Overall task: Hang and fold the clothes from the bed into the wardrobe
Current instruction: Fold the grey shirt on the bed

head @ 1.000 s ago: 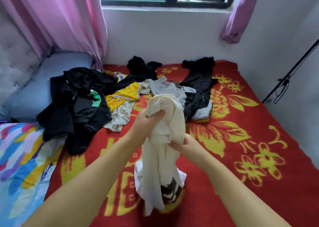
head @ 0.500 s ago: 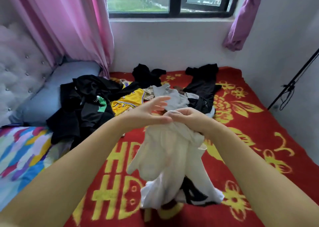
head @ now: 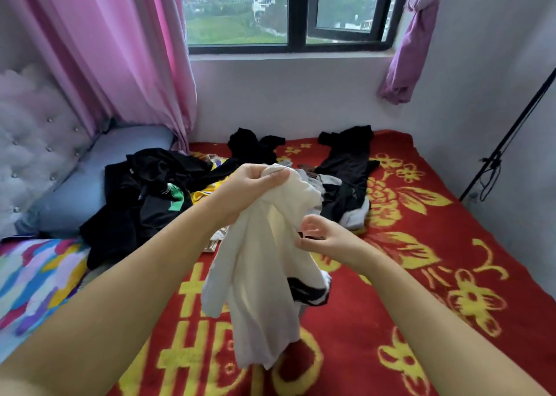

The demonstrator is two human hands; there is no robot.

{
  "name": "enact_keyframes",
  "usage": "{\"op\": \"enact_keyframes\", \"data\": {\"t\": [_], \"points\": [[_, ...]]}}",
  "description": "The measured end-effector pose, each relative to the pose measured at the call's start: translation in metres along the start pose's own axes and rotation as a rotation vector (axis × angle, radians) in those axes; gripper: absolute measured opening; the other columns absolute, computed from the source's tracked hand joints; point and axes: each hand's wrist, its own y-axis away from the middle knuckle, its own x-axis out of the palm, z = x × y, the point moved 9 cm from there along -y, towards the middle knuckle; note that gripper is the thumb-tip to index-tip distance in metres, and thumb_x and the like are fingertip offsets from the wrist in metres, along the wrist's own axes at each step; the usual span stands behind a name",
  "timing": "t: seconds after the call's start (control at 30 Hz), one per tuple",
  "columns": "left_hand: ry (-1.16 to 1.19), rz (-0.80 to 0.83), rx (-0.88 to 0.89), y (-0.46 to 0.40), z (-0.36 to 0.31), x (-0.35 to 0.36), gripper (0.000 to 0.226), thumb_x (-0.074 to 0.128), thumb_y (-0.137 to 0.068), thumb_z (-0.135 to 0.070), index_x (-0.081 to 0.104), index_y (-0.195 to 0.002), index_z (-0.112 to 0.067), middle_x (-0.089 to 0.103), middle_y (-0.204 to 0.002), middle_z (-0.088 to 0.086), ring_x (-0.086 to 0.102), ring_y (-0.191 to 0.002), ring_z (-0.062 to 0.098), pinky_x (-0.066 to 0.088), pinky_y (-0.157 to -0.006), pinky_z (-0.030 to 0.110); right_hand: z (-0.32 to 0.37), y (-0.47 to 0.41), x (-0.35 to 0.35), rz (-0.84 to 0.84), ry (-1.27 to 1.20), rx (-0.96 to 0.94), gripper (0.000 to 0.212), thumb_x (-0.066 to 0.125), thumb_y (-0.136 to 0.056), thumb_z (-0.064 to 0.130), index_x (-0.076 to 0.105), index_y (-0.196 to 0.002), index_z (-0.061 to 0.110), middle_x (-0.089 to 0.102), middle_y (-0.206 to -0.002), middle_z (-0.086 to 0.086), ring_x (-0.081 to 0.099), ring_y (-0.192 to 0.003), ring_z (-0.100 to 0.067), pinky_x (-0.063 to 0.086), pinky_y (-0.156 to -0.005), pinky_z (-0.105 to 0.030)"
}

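Head view: the left hand (head: 252,185) is clenched around the bunched top of a white garment (head: 264,275), holding it up over the middle of the bed (head: 451,245), its lower folds hanging limp. The right hand (head: 323,239) sits at the cloth's right edge, fingers loosely curled; whether it pinches the fabric cannot be told. The garment looks light, soft and floppy, best taken at both shoulders. Dark clothes (head: 144,197) lie heaped toward the bed's far left corner
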Motion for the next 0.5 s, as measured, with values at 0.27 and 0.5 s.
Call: {"op": "enact_keyframes", "data": {"t": [0.27, 0.5], "points": [[-0.251, -0.100, 0.054, 0.007, -0.010, -0.019, 0.037, 0.064, -0.075, -0.049, 0.068, -0.092, -0.017, 0.059, -0.077, -0.001, 0.054, -0.070, 0.009, 0.043, -0.063, 0.023, 0.049, -0.005, -0.004, -0.307, -0.027, -0.276, 0.028, 0.051, -0.098, 0.023, 0.059, -0.072, 0.019, 0.051, -0.059, 0.013, 0.041, -0.057, -0.003, 0.034, -0.057, -0.024], [-0.819, 0.062, 0.142, 0.012, -0.015, 0.020, 0.019, 0.064, -0.086, -0.041, 0.060, -0.096, -0.026, 0.056, -0.091, -0.010, 0.053, -0.085, 0.007, 0.040, -0.072, 0.016, 0.076, 0.007, -0.003, -0.381, 0.185, -0.408, 0.021, 0.053, -0.095, 0.012, 0.063, -0.076, 0.018, 0.059, -0.065, -0.003, 0.042, -0.054, -0.004, 0.034, -0.054, -0.020]]}}
